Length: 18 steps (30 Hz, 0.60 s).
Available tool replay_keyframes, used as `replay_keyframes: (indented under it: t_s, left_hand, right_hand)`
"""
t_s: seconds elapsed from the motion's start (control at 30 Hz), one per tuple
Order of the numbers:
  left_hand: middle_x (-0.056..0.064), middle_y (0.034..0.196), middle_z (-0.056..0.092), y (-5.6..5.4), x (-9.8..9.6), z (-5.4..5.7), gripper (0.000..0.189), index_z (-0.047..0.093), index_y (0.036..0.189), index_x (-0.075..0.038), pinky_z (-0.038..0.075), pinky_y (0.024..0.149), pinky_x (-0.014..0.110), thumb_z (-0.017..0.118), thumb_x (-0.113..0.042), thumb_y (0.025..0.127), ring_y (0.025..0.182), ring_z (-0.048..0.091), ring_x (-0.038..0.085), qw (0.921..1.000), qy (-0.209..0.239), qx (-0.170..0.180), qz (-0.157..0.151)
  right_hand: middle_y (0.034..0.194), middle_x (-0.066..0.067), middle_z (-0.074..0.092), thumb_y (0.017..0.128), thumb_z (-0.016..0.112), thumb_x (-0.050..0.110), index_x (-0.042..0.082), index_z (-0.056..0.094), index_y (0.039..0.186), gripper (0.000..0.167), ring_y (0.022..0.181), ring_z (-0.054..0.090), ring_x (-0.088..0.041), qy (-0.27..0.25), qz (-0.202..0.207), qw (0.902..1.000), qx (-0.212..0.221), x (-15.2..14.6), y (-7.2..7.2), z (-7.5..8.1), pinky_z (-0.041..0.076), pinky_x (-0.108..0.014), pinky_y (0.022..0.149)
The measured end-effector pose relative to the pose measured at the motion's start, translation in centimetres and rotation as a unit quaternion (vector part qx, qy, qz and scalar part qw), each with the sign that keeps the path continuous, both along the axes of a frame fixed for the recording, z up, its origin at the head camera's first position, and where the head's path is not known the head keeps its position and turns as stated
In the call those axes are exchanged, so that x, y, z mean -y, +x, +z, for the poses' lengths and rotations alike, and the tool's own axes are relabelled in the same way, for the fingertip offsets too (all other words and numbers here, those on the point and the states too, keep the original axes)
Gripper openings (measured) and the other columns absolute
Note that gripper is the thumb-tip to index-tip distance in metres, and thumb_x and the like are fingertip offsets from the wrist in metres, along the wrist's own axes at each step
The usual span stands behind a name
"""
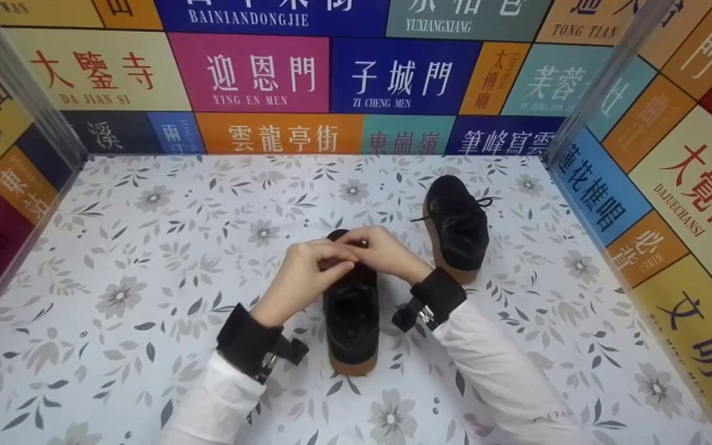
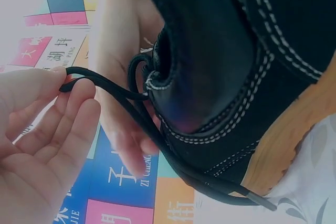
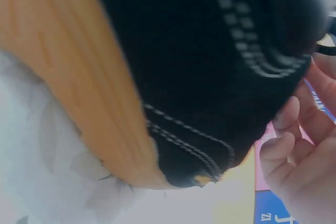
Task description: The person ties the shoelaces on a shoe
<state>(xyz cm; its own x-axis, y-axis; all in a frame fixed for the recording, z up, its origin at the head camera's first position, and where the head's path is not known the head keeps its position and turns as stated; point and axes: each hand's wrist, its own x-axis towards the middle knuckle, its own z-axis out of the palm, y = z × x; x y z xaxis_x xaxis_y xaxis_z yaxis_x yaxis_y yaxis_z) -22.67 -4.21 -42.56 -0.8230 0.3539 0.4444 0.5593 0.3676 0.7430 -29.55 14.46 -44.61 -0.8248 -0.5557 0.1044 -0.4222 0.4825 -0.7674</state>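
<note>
A black shoe (image 1: pixel 351 352) with a tan sole and white stitching sits between the hands, heel towards me. My left hand (image 1: pixel 302 275) is over its front left side. In the left wrist view, the thumb and fingers of that hand pinch a black shoelace (image 2: pixel 100 81) near one end, drawn away from the eyelets. Another length of lace hangs down the shoe's side to a pale tip (image 2: pixel 262 203). My right hand (image 1: pixel 390 253) reaches over the shoe's front from the right, fingers bent close to the lacing. The shoe hides its fingertips, so I cannot tell what they hold.
A second black shoe (image 1: pixel 455 238) with its laces tied in a bow stands behind and to the right. A floral cover (image 1: pixel 121 296) spreads under both shoes. Colourful panels with place names (image 1: pixel 251 74) rise at the back and on both sides.
</note>
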Motion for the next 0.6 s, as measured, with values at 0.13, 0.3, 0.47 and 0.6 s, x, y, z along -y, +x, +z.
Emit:
replay_keyframes:
  t_s: [0.13, 0.3, 0.47, 0.6]
  left_hand:
    - [0.007, 0.096, 0.077, -0.2, 0.1, -0.1, 0.007, 0.080, 0.095, -0.005, 0.061, 0.079, 0.026, 0.075, -0.007, 0.090, 0.091, 0.073, 0.019, 1.0000, 0.004, 0.004, -0.005]
    - [0.006, 0.095, 0.078, -0.4, 0.0, 0.0, 0.007, 0.080, 0.095, -0.005, 0.060, 0.078, 0.026, 0.075, -0.007, 0.090, 0.089, 0.073, 0.018, 1.0000, 0.003, 0.005, -0.001]
    - [0.007, 0.095, 0.077, -0.4, -0.1, 0.0, 0.008, 0.080, 0.096, -0.005, 0.060, 0.078, 0.026, 0.075, -0.008, 0.090, 0.088, 0.073, 0.019, 0.9999, 0.006, 0.009, -0.001]
    - [0.006, 0.095, 0.077, -0.4, -0.2, 0.1, 0.009, 0.080, 0.097, -0.006, 0.059, 0.078, 0.025, 0.074, -0.009, 0.091, 0.087, 0.073, 0.018, 0.9998, 0.008, 0.018, -0.002]
  right_hand:
    - [0.097, -0.011, 0.077, 0.099, 0.061, 0.017, 0.003, 0.078, 0.097, 0.022, 0.087, 0.065, -0.016, 0.007, -0.031, 0.9994, -0.014, -0.9, 0.8, 0.6, 0.050, -0.025, 0.080]
    - [0.078, -0.010, 0.072, 0.100, 0.061, 0.020, 0.002, 0.075, 0.080, 0.030, 0.070, 0.055, -0.008, 0.021, -0.055, 0.9982, -0.003, -1.7, 2.0, 1.4, 0.043, -0.021, 0.067]
    - [0.077, -0.011, 0.072, 0.099, 0.060, 0.017, 0.001, 0.074, 0.080, 0.029, 0.068, 0.055, -0.006, 0.021, -0.043, 0.9987, 0.017, -1.9, 3.0, 1.4, 0.043, -0.020, 0.065]
    - [0.081, -0.011, 0.071, 0.098, 0.058, 0.014, -0.003, 0.073, 0.084, 0.026, 0.070, 0.055, -0.006, -0.006, -0.048, 0.9978, 0.044, -1.8, 3.8, 1.3, 0.045, -0.021, 0.068]
